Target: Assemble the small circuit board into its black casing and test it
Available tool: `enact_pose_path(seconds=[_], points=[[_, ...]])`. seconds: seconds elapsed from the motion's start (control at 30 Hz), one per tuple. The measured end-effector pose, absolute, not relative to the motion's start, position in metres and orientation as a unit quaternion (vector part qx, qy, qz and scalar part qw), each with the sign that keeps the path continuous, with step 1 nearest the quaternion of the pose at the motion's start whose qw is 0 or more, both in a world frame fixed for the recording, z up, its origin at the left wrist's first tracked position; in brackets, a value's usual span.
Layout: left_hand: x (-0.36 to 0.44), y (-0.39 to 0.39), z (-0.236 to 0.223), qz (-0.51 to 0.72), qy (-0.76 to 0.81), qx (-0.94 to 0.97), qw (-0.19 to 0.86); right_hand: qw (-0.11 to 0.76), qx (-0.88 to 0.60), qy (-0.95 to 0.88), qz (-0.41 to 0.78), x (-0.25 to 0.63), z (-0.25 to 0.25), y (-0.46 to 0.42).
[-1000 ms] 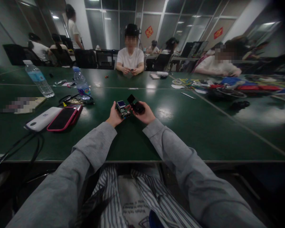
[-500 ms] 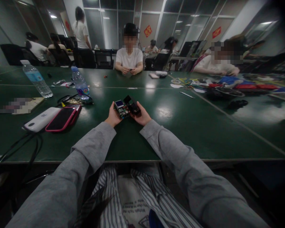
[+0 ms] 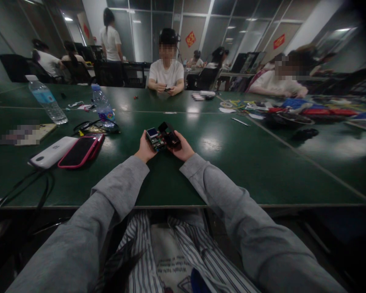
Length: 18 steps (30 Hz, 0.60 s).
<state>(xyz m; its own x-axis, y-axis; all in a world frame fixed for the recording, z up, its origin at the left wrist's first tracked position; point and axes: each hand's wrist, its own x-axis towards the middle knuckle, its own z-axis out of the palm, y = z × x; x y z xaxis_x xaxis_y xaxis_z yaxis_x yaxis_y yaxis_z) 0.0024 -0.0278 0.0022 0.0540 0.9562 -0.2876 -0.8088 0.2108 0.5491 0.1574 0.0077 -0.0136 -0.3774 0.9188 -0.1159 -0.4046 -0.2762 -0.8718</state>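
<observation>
My left hand (image 3: pixel 144 150) is closed round the outer side of a small circuit board with a screen (image 3: pixel 155 138); its display faces up, and green board with tiny parts shows below it. In my right hand (image 3: pixel 184 149) is a black plastic case (image 3: pixel 171 139), hollow toward me, with a dark flap standing up at its far left corner. Board and case are held side by side above the green table (image 3: pixel 171 179), their near edges close together. Whether they touch or are joined by a wire I cannot tell. Most of my fingers are hidden beneath the two parts.
Left of my hands lie a pink-edged phone (image 3: pixel 79 152), a white power bank (image 3: pixel 53 152), black cords and two water bottles (image 3: pixel 45 99) (image 3: pixel 102 106). A pen (image 3: pixel 240 121) and a heap of cables (image 3: pixel 293 108) are to the right. Across the table sits a person (image 3: pixel 166 73).
My hands and both parts stay almost in place, with only a slight shift of the board. The standing person in the background has moved a little to the right.
</observation>
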Motion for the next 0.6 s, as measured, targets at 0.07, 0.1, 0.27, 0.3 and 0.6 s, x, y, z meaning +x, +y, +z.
enact_pose_path(seconds=[0.07,0.1,0.27,0.3,0.6], points=[[0.0026,-0.0276,0.0023,0.615,0.303,0.122,0.717,0.45,-0.325,-0.407,0.725,0.1579,-0.0159,0.0098],[0.0027,-0.0275,0.0023,0.616,0.303,0.121,0.717,0.45,-0.325,-0.416,0.72,0.1581,-0.0171,0.0109],[0.003,-0.027,0.0021,0.618,0.308,0.123,0.713,0.458,-0.322,-0.44,0.703,0.1582,-0.0208,0.0139],[0.0029,-0.0271,0.0022,0.618,0.309,0.124,0.712,0.46,-0.322,-0.436,0.704,0.158,-0.0209,0.0139],[0.0024,-0.0261,0.0006,0.619,0.306,0.122,0.714,0.455,-0.317,-0.411,0.723,0.158,-0.0213,0.0141]])
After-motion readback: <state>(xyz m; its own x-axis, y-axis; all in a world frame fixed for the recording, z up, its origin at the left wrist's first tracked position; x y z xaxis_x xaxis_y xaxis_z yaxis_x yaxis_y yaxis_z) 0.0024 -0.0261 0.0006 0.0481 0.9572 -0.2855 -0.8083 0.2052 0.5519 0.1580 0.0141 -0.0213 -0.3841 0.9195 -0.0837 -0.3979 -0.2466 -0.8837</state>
